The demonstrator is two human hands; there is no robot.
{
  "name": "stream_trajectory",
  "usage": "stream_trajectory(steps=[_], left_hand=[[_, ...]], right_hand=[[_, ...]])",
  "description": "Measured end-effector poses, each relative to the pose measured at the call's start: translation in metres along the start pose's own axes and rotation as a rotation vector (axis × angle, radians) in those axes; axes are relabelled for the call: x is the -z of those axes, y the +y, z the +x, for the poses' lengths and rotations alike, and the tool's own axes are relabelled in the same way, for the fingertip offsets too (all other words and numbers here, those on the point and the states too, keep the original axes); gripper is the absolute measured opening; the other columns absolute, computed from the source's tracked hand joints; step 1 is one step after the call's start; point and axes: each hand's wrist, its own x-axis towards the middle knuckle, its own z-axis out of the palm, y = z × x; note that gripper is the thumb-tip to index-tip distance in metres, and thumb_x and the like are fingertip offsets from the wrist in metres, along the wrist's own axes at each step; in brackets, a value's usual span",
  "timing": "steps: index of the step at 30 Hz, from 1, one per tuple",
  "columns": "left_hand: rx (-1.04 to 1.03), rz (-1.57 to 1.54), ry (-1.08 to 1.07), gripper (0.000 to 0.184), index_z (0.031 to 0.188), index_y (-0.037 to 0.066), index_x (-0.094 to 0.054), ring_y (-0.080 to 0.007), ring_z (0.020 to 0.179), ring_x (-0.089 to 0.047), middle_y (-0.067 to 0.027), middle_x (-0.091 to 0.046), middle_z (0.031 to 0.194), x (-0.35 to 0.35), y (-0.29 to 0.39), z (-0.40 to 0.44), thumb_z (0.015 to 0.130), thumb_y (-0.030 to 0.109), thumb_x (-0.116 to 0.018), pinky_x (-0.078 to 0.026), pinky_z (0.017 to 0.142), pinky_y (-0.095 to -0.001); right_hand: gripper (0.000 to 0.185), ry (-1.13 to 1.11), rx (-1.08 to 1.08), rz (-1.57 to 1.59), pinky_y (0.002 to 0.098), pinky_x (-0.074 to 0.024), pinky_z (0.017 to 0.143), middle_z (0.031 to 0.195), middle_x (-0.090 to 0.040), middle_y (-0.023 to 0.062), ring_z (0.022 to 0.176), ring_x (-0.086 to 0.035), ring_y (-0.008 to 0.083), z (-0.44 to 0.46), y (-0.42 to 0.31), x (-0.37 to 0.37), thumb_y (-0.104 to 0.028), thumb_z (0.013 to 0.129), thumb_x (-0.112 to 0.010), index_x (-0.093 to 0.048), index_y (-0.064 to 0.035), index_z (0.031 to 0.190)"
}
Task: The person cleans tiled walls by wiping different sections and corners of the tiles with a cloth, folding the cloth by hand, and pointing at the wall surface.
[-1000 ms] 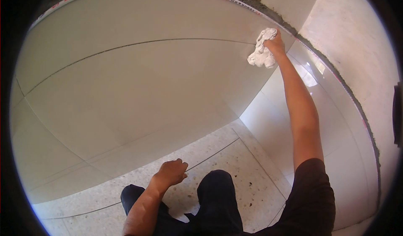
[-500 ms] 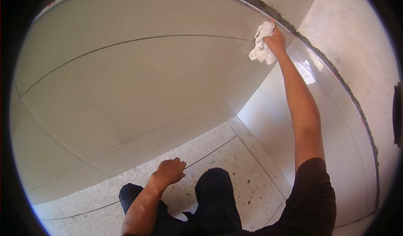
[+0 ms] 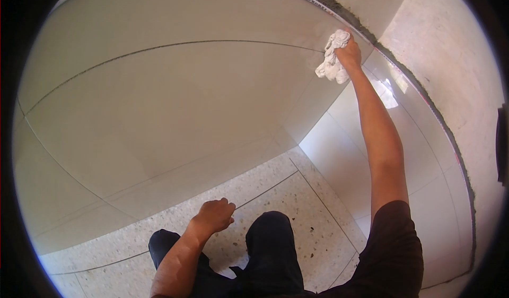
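Big tiled wall (image 3: 175,101) ahead of both hands, and a glossier side wall (image 3: 339,139) meets it just below and right of the right hand. Speckled floor (image 3: 331,239) is under the left hand, with dark trouser legs (image 3: 273,239) close by it. White cloth (image 3: 331,67) is bunched in the right hand (image 3: 350,54), which grips it up at the tiled wall near the corner. Left hand (image 3: 216,214) hangs above the floor, fingers curled into a loose fist. Some dark specks (image 3: 311,228) sit off to its right.
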Motion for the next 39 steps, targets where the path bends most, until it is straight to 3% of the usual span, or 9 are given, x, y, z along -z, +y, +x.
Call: stream_trajectory(steps=[9, 12, 14, 15, 20, 22, 28, 32, 39], left_hand=[[0.008, -0.02, 0.001, 0.029, 0.104, 0.002, -0.066, -0.04, 0.099, -0.068, -0.0207, -0.068, 0.104, 0.001, 0.0, -0.001, 0.091, 0.028, -0.071, -0.056, 0.085, -0.0484], [0.011, -0.033, 0.008, 0.028, 0.103, 0.002, -0.066, -0.0401, 0.099, -0.068, -0.0207, -0.068, 0.104, -0.002, -0.003, 0.0, 0.091, 0.027, -0.07, -0.056, 0.085, -0.0483], [0.03, -0.033, 0.012, 0.028, 0.103, 0.003, -0.068, -0.0396, 0.099, -0.068, -0.0202, -0.068, 0.104, -0.001, -0.003, -0.001, 0.09, 0.027, -0.072, -0.056, 0.085, -0.0479], [0.043, -0.033, 0.016, 0.028, 0.103, 0.004, -0.069, -0.0392, 0.099, -0.069, -0.0197, -0.068, 0.105, 0.001, -0.003, -0.002, 0.088, 0.027, -0.073, -0.056, 0.085, -0.0476], [0.021, -0.033, 0.003, 0.03, 0.104, 0.002, -0.066, -0.0402, 0.099, -0.068, -0.0208, -0.068, 0.104, 0.004, -0.002, -0.001, 0.09, 0.028, -0.071, -0.056, 0.085, -0.0487], [0.023, -0.035, 0.007, 0.031, 0.104, 0.002, -0.066, -0.0402, 0.099, -0.068, -0.0207, -0.068, 0.104, 0.002, -0.004, -0.001, 0.09, 0.029, -0.071, -0.055, 0.085, -0.0487], [0.046, -0.038, 0.052, 0.026, 0.1, 0.004, -0.069, -0.0387, 0.097, -0.069, -0.0186, -0.068, 0.102, 0.003, -0.006, -0.004, 0.088, 0.027, -0.073, -0.056, 0.083, -0.0473], [0.022, -0.047, 0.072, 0.025, 0.099, 0.004, -0.07, -0.0388, 0.097, -0.069, -0.0191, -0.069, 0.102, -0.001, -0.009, -0.003, 0.087, 0.026, -0.072, -0.057, 0.083, -0.0474], [0.037, -0.046, 0.017, 0.031, 0.104, 0.003, -0.065, -0.04, 0.1, -0.067, -0.0205, -0.068, 0.104, 0.0, -0.009, -0.001, 0.09, 0.03, -0.071, -0.055, 0.085, -0.0489]], right_hand=[[0.087, 0.014, -0.021, 0.069, 0.0462, -0.0477, 0.107, 0.129, -0.062, 0.0238, 0.121, -0.061, 0.0405, 0.0, 0.006, -0.003, -0.021, 0.079, -0.07, -0.033, -0.0297, 0.158], [0.085, 0.056, 0.175, 0.379, 0.0437, -0.05, 0.104, 0.125, -0.065, 0.0209, 0.118, -0.064, 0.0367, -0.007, 0.019, 0.0, -0.011, 0.077, -0.071, -0.04, -0.0241, 0.156], [0.071, -0.217, -0.018, 1.007, 0.0407, -0.0542, 0.098, 0.12, -0.068, 0.0157, 0.112, -0.067, 0.0307, -0.01, 0.019, 0.012, 0.0, 0.076, -0.069, -0.053, -0.0095, 0.145], [0.05, -0.35, -0.065, 1.176, 0.0389, -0.057, 0.093, 0.117, -0.069, 0.0111, 0.106, -0.069, 0.0258, -0.01, 0.02, 0.019, -0.001, 0.08, -0.067, -0.061, 0.0003, 0.129], [0.037, -0.306, -0.283, 1.475, 0.041, -0.0575, 0.093, 0.114, -0.07, 0.0121, 0.104, -0.07, 0.0279, 0.006, 0.018, 0.028, -0.018, 0.089, -0.065, -0.063, -0.0011, 0.122], [0.039, -0.257, -0.119, 1.752, 0.0427, -0.0566, 0.095, 0.113, -0.071, 0.0112, 0.104, -0.069, 0.0294, 0.034, 0.042, 0.011, -0.025, 0.091, -0.065, -0.064, -0.0022, 0.122], [0.043, -0.659, 0.326, 2.306, 0.0522, -0.0502, 0.105, 0.123, -0.065, 0.0164, 0.117, -0.061, 0.0347, 0.076, 0.062, -0.009, -0.038, 0.093, -0.065, -0.064, -0.0042, 0.119], [0.036, -0.775, 0.25, 2.371, 0.0523, -0.0509, 0.103, 0.121, -0.066, 0.0165, 0.114, -0.061, 0.0352, 0.067, 0.049, 0.001, -0.036, 0.097, -0.057, -0.064, -0.0068, 0.117], [0.034, -0.669, 0.205, 2.316, 0.0519, -0.0548, 0.096, 0.117, -0.068, 0.0145, 0.108, -0.065, 0.0354, 0.058, 0.051, -0.005, -0.034, 0.095, -0.06, -0.065, -0.007, 0.116]])
